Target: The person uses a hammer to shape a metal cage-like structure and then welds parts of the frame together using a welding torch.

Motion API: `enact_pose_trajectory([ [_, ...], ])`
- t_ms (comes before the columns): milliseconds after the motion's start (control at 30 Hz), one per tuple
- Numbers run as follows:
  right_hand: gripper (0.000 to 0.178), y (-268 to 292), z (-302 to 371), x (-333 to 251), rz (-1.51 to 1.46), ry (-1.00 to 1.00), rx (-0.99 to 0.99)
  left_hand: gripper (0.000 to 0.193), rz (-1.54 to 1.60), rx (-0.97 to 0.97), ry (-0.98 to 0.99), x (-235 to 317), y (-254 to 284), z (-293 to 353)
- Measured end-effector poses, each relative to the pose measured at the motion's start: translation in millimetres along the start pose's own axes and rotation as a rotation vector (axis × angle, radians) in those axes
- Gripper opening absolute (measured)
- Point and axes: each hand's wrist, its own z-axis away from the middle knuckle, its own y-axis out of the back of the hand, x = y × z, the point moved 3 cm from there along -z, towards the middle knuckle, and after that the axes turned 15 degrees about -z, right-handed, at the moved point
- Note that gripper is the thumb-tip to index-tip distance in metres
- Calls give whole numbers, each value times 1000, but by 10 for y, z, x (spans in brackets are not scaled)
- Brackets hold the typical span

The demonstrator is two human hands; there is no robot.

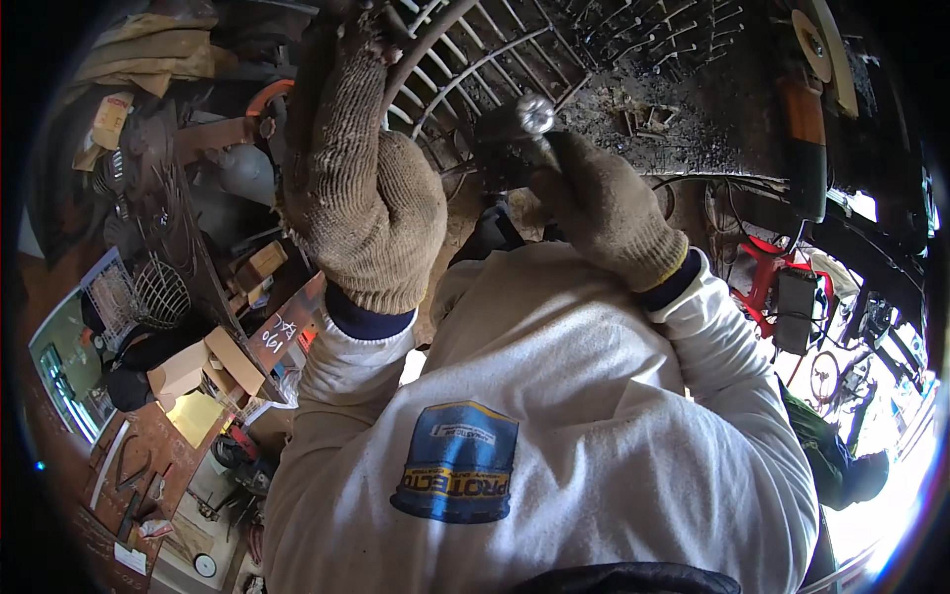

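My left hand [391,213], in a knitted brown work glove, reaches up along the left side of a round metal wire grille [480,64]. Its fingertips close at the grille's thick curved rim, though the exact grip is partly hidden. In my right hand [609,203], gloved alike, is a hammer [535,115] with a shiny round striking face pointing up. The hammer's dark body lies in shadow, and its handle is mostly covered by my fingers. The hammer is close to the grille's near right edge.
On the dirty dark workbench [683,129] lie many nails or bolts [683,30]. An orange and black angle grinder [807,129] lies at its right. Leftward are a wire cage [161,292], an opened cardboard box [213,366] and a rusty table [139,455]. A red stand [760,282] is right.
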Motion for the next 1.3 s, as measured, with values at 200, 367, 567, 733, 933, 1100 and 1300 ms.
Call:
enact_pose_trajectory([
  [200,27,18,5,-101,-46,53,109,40,72,37,153,-60,-34,163],
  [367,28,-113,-11,163,220,21,36,40,21,8,162,-15,-27,122],
  [567,28,-19,49,-197,123,162,117,40,9,66,82,-35,-37,53],
  [733,22,-77,-20,-51,269,-26,46,42,54,76,72,-63,-109,59],
  [933,24,-19,44,-172,145,78,156,42,76,64,106,-84,-109,51],
  [1100,25,-126,-56,11,209,17,101,40,104,102,106,-12,-71,33],
  [1300,25,20,27,-133,129,-129,149,41,-31,70,146,-135,-75,88],
])
